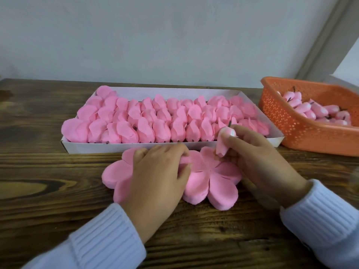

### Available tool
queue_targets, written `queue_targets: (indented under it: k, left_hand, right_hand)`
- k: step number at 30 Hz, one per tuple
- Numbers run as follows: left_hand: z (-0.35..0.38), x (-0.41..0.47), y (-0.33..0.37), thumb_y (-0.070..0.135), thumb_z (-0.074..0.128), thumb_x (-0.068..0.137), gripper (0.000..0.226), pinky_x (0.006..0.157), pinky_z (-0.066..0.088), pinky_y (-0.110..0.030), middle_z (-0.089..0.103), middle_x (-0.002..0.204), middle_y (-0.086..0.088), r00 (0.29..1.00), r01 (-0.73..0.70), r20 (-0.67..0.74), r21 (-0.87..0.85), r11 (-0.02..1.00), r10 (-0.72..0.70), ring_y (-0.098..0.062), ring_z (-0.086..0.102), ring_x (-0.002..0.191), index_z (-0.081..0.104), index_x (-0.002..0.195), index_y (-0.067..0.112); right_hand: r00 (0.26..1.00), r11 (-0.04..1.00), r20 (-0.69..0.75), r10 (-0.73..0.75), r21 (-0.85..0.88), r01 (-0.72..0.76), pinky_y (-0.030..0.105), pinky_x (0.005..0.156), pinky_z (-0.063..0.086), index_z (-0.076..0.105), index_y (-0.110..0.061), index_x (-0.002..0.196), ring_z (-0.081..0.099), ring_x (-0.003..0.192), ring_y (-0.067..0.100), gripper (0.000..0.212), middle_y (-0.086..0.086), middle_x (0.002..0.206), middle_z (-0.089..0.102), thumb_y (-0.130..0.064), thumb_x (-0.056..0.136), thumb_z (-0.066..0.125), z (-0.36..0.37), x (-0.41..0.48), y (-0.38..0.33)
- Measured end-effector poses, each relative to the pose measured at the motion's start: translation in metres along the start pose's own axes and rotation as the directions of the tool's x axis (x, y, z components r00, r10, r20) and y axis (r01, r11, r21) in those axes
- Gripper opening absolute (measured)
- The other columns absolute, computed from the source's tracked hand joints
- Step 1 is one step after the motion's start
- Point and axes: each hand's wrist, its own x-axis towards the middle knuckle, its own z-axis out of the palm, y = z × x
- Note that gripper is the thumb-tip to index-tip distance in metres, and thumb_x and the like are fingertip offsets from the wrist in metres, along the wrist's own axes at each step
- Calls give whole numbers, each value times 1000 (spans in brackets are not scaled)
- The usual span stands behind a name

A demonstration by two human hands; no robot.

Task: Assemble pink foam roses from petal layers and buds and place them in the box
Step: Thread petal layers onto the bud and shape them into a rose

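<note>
While the right hand [260, 160] gripped a pink bud [221, 148], the left hand [155, 175] pinched petal layers [219, 183].
Both hands' fingers were curled; the stack lay on the table [58, 191], just before the white box [116, 147] of roses [155, 121].

my flat pink petal stack [217, 183] lies before the white box [116, 147] of roses [136, 121]; i hold one bud [223, 146].

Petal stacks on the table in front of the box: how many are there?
2. The left stack lies mostly under the left hand; the right stack lies beside it, partly under the right hand, which holds a bud. More may be hidden.
</note>
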Motion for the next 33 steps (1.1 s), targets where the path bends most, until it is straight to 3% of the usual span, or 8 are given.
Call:
queue_targets:
  k: [6, 11, 18, 25, 28, 33]
  left_hand:
    - [-1, -1, 2, 22, 76, 74, 32, 78, 24, -33, 72, 88, 10, 999, -33, -11, 60, 998, 34, -18, 67, 86, 68, 105, 26]
    - [-1, -2, 3, 17, 84, 66, 44, 78, 26, -33, 74, 95, 5, 997, -63, -32, 102, 993, 67, -18, 70, 89, 71, 108, 22]
    - [-1, -2, 1, 19, 82, 68, 25, 74, 25, -32, 71, 84, 10, 995, -87, -41, 91, 992, 91, -18, 68, 80, 71, 90, 25]
    - [-2, -1, 2, 22, 76, 72, 23, 77, 25, -32, 68, 75, 11, 995, -91, -26, 98, 991, 94, -18, 67, 77, 63, 91, 24]
    - [-1, -2, 3, 20, 76, 73, 24, 79, 27, -32, 69, 74, 9, 995, -96, -27, 84, 992, 98, -19, 67, 76, 61, 91, 22]
    - [0, -1, 2, 21, 72, 76, 22, 82, 27, -31, 69, 75, 9, 995, -95, -28, 90, 991, 98, -17, 67, 75, 57, 93, 22]
  right_hand:
    - [999, 999, 8, -43, -15, 43, 25, 68, 51, 63, -11, 73, 59, 68, 18, 25, 8, 69, 64, -30, 87, 57, 0, 0, 1]
    - [999, 999, -4, -36, 0, 36, 29, 70, 51, 64, -13, 74, 59, 68, 18, 23, 8, 69, 63, -31, 86, 57, 0, 0, 1]
    - [998, 998, 14, -54, 11, 54, 30, 73, 52, 65, -15, 76, 59, 69, 18, 20, 7, 70, 64, -29, 88, 60, -2, 0, 2]
    - [998, 998, 17, -56, -9, 56, 29, 73, 52, 63, -7, 82, 60, 69, 17, 25, 6, 71, 65, -30, 88, 57, -3, 1, 4]
    - [999, 999, 15, -48, -17, 48, 32, 76, 52, 64, -9, 83, 60, 70, 17, 25, 6, 71, 66, -32, 87, 57, -3, 1, 4]
    - [998, 998, 15, -57, -31, 57, 27, 72, 53, 65, -11, 83, 62, 70, 17, 21, 6, 72, 66, -27, 94, 57, -4, 1, 5]
